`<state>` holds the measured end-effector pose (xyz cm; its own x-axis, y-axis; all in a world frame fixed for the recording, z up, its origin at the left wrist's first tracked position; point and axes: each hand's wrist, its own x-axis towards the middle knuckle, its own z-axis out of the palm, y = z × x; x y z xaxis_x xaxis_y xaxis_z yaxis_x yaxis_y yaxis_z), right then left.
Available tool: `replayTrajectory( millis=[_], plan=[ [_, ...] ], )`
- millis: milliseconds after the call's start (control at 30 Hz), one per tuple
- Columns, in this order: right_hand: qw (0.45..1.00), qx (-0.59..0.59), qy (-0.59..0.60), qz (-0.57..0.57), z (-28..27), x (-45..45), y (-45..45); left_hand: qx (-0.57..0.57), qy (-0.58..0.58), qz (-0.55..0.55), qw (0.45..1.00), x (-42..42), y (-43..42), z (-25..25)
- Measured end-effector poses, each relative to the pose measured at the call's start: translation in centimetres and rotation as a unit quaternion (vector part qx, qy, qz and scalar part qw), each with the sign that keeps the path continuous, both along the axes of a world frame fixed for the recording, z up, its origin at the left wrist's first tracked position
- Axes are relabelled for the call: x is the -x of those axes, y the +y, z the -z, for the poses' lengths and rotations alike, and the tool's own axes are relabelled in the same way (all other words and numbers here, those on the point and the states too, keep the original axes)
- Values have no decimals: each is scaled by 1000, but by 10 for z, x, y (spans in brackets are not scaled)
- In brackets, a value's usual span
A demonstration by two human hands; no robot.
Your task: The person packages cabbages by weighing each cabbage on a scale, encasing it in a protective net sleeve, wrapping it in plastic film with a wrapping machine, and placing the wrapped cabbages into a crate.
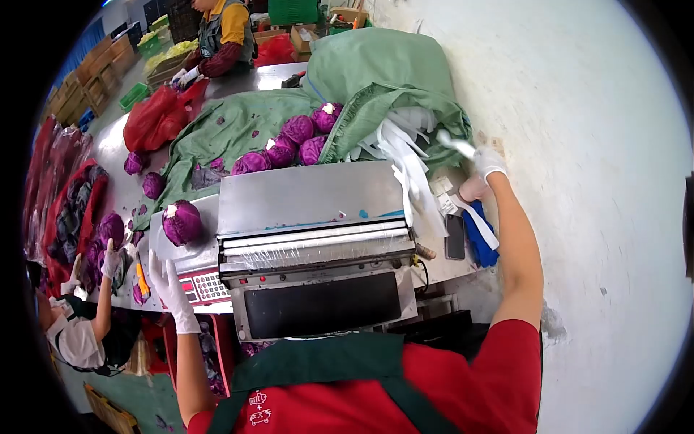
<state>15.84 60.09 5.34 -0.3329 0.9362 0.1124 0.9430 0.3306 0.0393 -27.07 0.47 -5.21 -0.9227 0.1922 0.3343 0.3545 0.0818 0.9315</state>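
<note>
My left hand (170, 292), in a white glove, is held up with its fingers stretched out over the edge of a scale with a red keypad (210, 288). Just above it, a red cabbage (181, 223) sits on the scale's metal plate (165, 244). My right hand (490, 162), also gloved, is closed on a white strip (455, 145) at the right, beside the wall. More white strips (406, 163) spill from a green sack (383, 65) near it. Between my hands stands a film wrapping machine (311, 195) with clear film across its rollers.
Several red cabbages (298, 130) lie on green cloth behind the machine. A phone (455, 237) and blue cloth (480, 235) are at the right. A co-worker (79, 333) handles cabbage at the left; another person (225, 40) stands across the table. A white wall (600, 217) bounds the right.
</note>
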Motion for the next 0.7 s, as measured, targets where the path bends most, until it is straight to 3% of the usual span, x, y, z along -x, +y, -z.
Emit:
replayTrajectory(
  millis=[100, 133, 167, 200, 233, 267, 300, 333, 367, 400, 467, 533, 600, 667, 700],
  plan=[
    [994, -21, 98, -40, 11, -6, -6, -14, -24, -1, 1000, -32, -6, -2],
    [971, 69, 228, -17, 3, 7, -29, -39, -63, 27, 997, -41, -7, -2],
    [923, 156, 353, 4, -3, 17, -45, -44, -73, 45, 995, -59, -2, -11],
    [824, 235, 515, -31, 22, 24, -38, -74, -96, 94, 988, -69, 0, -7],
    [687, 352, 636, 8, 7, 40, -74, -35, -129, 126, 983, -84, 7, -20],
    [573, 522, 630, 40, -1, 47, -93, 3, -162, 152, 975, -102, 16, -36],
    [563, 577, 592, -4, -3, 56, -123, -8, -211, 198, 957, -116, 32, -49],
    [556, 561, 607, -93, -1, 75, -159, -20, -258, 239, 936, -126, 48, -62],
    [553, 567, 604, -92, -13, 88, -201, -44, -298, 302, 904, -130, 62, -58],
    [493, 634, 585, -115, -7, 99, -226, -44, -305, 339, 889, -138, 82, -62],
    [501, 688, 496, -173, -4, 114, -280, -191, -369, 376, 828, -165, 109, -86],
    [563, 688, 398, -225, 8, 121, -315, -217, -334, 339, 852, -169, 117, -80],
    [586, 691, 346, -244, 12, 120, -331, -155, -333, 256, 894, -167, 106, -76],
    [682, 486, 319, -445, 40, 124, -328, -189, -299, 213, 911, -179, 103, -69],
    [671, 495, 370, -409, 40, 130, -332, -128, -222, 222, 941, -181, 99, -65]
  ],
)
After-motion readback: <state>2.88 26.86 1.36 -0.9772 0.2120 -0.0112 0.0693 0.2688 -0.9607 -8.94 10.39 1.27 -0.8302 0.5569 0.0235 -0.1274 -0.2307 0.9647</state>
